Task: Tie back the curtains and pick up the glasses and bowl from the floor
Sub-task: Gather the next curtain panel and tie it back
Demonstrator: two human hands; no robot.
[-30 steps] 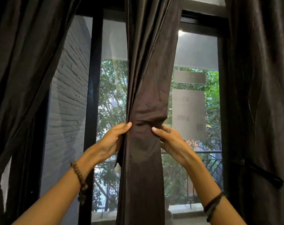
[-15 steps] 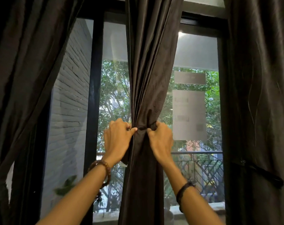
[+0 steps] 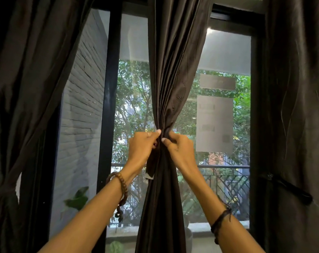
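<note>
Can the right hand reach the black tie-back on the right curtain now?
Probably not yet: the right hand is pinching the middle curtain. Otherwise the way to the tie-back looks free.

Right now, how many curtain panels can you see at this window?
3: the left curtain, already tied back; the middle curtain, bunched between the left hand and right hand; the right curtain.

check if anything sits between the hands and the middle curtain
Nothing visible does. The left hand and right hand both pinch the gathered middle curtain directly at its cinched waist.
</note>
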